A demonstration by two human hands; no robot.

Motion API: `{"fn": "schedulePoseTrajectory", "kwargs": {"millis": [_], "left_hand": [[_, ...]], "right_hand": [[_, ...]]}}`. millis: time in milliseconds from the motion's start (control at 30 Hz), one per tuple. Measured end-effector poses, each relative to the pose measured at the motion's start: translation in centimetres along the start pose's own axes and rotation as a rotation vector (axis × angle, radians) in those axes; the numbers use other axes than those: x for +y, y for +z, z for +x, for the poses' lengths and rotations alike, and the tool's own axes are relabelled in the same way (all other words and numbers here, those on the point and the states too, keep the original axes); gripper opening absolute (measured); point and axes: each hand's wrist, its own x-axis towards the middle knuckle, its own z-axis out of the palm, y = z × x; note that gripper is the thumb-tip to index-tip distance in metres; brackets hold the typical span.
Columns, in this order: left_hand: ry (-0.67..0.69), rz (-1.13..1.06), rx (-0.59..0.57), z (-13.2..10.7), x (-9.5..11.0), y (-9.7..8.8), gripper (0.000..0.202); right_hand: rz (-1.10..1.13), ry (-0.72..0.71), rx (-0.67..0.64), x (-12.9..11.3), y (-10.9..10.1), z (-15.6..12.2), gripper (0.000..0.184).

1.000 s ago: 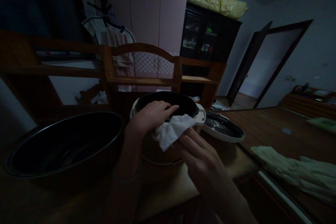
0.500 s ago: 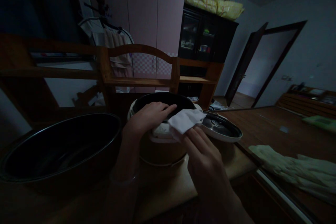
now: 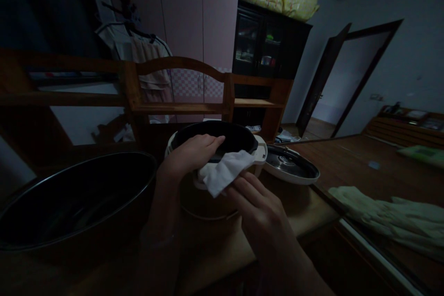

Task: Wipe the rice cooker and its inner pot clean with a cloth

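Observation:
A round cooker with a pale rim and a dark inner pot stands on the wooden table in front of me. My left hand lies over its near rim, fingers curled around the edge and gripping it. My right hand presses a white cloth against the cooker's front rim, fingers pinched on the cloth. The cooker's lower body is partly hidden by both hands.
A large dark metal bowl sits at the left. A lid lies right of the cooker. Pale cloth lies on the dark surface at right. A wooden shelf rack rises behind the cooker.
My right hand slid the white cloth along the cooker's rim, to the right and up half a second ago, then back left and down. The left hand kept its hold.

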Motion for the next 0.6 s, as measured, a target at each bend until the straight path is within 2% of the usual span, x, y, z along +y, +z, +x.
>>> {"fn": "schedulePoseTrajectory", "kwargs": {"millis": [167,267,367,467,600], "left_hand": [[-0.023,-0.056,0.015,0.1,-0.3,0.3,0.047],[-0.038,-0.197,0.047,0.1,-1.2,0.7,0.047],[-0.113,-0.373,0.059,-0.3,-2.0,0.5,0.051],[-0.177,-0.505,0.072,-1.0,-2.5,0.0,0.057],[-0.149,-0.577,0.09,-1.5,-2.7,-0.2,0.055]], "right_hand": [[-0.003,0.055,0.042,0.4,0.3,-0.9,0.038],[-0.055,0.094,0.073,0.7,0.2,-1.2,0.038],[-0.071,0.132,0.097,0.8,-0.3,-0.7,0.038],[-0.052,0.092,0.037,0.5,-0.7,0.8,0.038],[-0.098,-0.058,-0.106,-0.6,0.0,2.8,0.032]]}}
